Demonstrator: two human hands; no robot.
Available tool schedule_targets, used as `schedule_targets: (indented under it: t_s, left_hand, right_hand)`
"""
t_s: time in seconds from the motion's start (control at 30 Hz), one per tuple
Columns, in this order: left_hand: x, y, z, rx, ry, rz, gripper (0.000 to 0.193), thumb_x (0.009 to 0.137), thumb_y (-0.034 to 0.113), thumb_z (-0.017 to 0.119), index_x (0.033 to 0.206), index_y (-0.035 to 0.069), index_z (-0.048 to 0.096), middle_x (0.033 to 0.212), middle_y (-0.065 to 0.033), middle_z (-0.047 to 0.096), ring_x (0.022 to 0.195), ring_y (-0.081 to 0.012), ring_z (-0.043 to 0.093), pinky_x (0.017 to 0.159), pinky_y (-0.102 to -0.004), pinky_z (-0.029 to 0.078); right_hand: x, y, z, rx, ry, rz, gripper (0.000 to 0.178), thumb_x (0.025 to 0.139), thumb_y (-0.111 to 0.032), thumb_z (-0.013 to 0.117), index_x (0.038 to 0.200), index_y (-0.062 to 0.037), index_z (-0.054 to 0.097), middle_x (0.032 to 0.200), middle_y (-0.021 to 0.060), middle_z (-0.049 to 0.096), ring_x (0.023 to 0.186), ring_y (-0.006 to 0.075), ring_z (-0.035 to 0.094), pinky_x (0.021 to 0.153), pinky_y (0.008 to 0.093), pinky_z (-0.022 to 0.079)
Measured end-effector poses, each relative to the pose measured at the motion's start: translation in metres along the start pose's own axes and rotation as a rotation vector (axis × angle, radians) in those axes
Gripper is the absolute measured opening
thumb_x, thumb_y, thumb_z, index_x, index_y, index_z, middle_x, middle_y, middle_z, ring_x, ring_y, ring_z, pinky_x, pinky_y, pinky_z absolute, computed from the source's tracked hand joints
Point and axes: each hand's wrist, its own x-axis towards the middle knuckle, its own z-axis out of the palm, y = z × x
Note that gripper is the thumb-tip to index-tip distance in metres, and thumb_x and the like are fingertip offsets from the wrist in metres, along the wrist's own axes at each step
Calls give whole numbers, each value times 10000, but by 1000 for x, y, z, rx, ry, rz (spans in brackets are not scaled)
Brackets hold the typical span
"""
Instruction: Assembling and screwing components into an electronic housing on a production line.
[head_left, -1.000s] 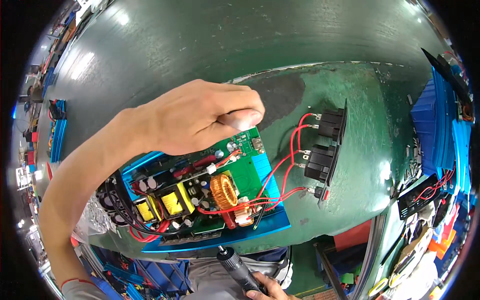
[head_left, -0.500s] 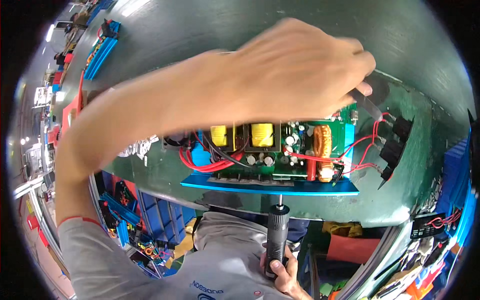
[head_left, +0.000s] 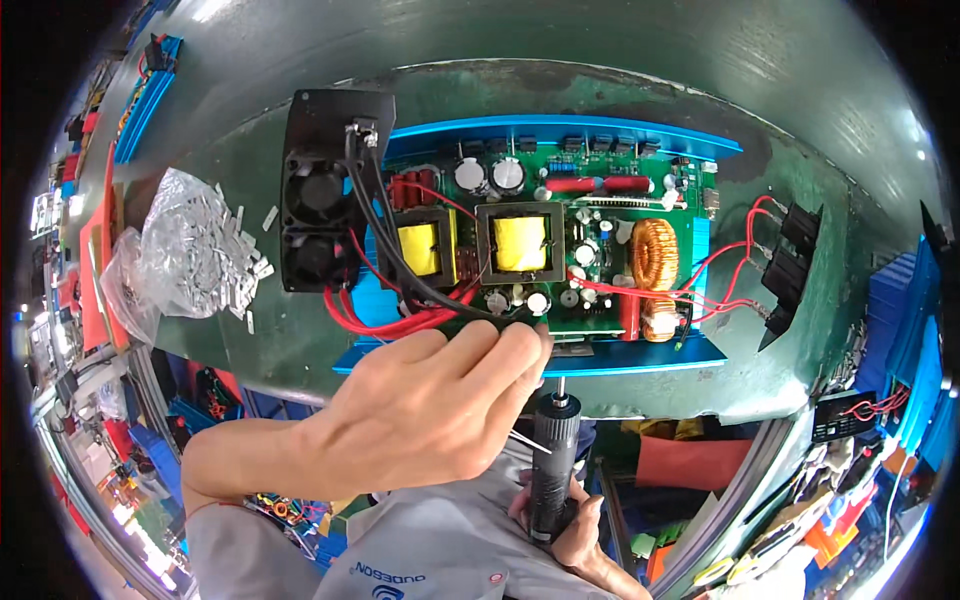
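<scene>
Hold the screwdriver (head_left: 554, 465), wrapped in the right hand's grip (head_left: 575, 535) just outside the blue housing (head_left: 560, 127), square to its near wall (head_left: 680, 356), and steady the left hand (head_left: 430, 410) above that wall, closed around tweezers (head_left: 531, 442) with any fingertip pinch hidden.

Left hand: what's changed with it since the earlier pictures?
The left hand has moved nearer and leftward, from over the far right of the circuit board to the near blue panel; what it pinches is hidden. The right hand still grips the screwdriver; the black sockets still lie right of the board.
</scene>
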Motion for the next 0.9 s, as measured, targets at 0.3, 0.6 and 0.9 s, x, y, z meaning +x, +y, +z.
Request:
schedule_targets:
  t_s: [0.3, 0.6, 0.9]
  left_hand:
    - [11, -8, -13, -178, -168, 117, 146, 757, 69, 668, 839, -50, 649, 934, -82, 513, 759, -160, 565, 524, -268, 486]
    - [11, -6, 7, -89, 144, -45, 213, 814, 151, 690, 985, 33, 642, 948, -31, 552, 730, -158, 608, 577, -306, 511]
    - [-117, -12, -11, -162, 510, -782, 140, 823, 142, 783, 924, 85, 706, 867, -58, 625, 750, -238, 636, 644, -339, 514]
  right_hand:
    - [-3, 2, -10, 40, -61, -100, 781, 1030, -632, 295, 1237, 88, 518, 820, 152, 653, 678, 185, 609, 631, 324, 493]
    - [6, -5, -31, -34, 195, -196, 870, 998, -699, 236, 1328, 60, 507, 635, 99, 579, 514, 175, 540, 484, 282, 436]
    - [10, 29, -32, -6, 511, -330, 858, 984, -714, 246, 1342, 17, 518, 709, 55, 564, 553, 163, 539, 524, 278, 438]
